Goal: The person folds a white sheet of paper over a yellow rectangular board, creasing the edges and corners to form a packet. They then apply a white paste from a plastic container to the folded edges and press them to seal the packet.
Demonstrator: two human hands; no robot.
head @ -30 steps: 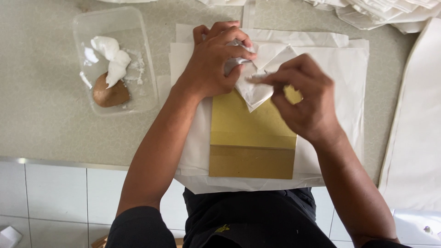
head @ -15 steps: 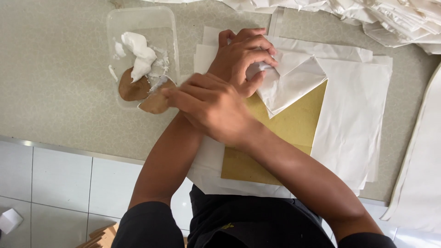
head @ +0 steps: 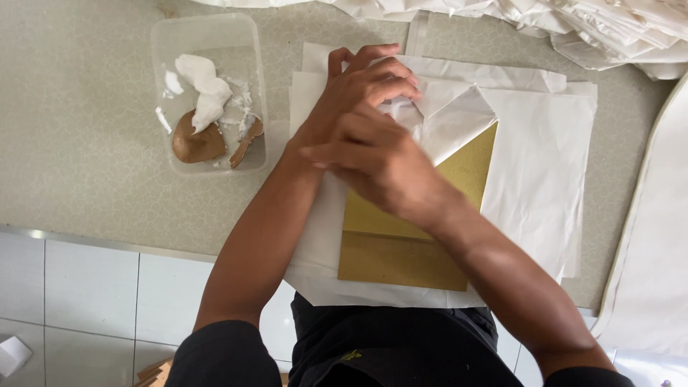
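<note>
- The left hand (head: 362,89) is pressing flat on the folded white paper (head: 451,122); the right hand (head: 380,161) is crossing over it, fingers extended, gripping nothing visible.
- The white sheet stack (head: 545,165) is lying under the gold card (head: 401,251), whose long axis is running away from the person.
- The folded paper is lying just beyond both hands, nearer the left.
- The plastic tub (head: 208,43) is sitting to the left.
- Compared with half a second ago, the right hand is sitting further from the tub.

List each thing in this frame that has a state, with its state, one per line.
Clear plastic tub: open, no lid, white paste inside.
Gold cardboard sheet: flat, partly covered.
White paper sheet: corner folded over the gold sheet.
Left hand: pressing the fold.
Right hand: crossed over the left, fingers extended.
</note>
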